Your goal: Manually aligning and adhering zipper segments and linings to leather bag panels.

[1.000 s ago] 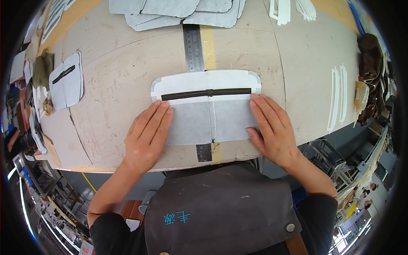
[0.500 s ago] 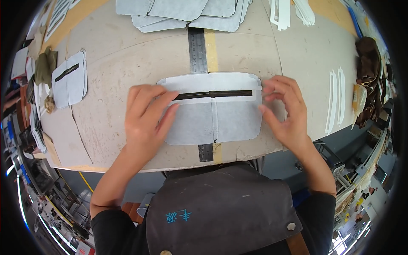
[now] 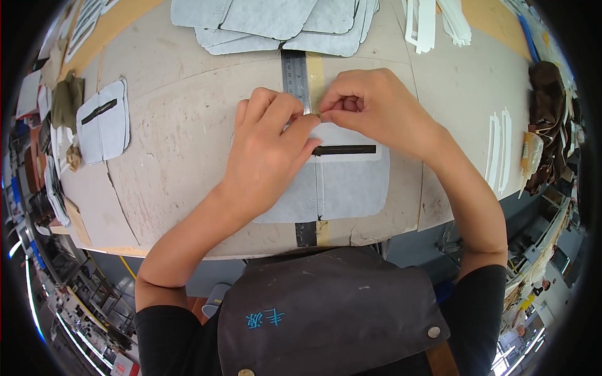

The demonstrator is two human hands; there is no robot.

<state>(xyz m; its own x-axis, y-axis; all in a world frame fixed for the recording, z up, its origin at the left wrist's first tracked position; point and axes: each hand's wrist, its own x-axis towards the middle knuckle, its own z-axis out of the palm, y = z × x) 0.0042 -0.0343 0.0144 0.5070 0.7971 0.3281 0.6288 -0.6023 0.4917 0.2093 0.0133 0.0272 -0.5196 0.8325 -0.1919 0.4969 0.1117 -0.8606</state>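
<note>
A pale grey panel [image 3: 352, 185] with rounded corners lies flat in front of me, a centre seam running down it. A dark slot [image 3: 348, 150], framed by a white strip, crosses its upper part. My left hand [image 3: 266, 147] covers the panel's upper left, fingers bent at the top edge and thumb by the slot. At the top end of the seam my right hand [image 3: 373, 109] pinches with thumb and index finger, touching the left fingertips. What sits in that pinch is too small to make out. Under the panel runs a steel ruler [image 3: 295, 75] beside a yellow tape strip [image 3: 315, 69].
A pile of similar grey panels [image 3: 263, 19] lies at the far edge. One more slotted panel [image 3: 103, 128] is at left. White strips [image 3: 498, 150] lie at right, with white frames [image 3: 421, 25] at far right. Brown material [image 3: 547, 119] hangs by the right edge.
Both hands have moved from the panel's two sides to the top end of its centre seam. My right hand has gone from spread fingers to a pinch.
</note>
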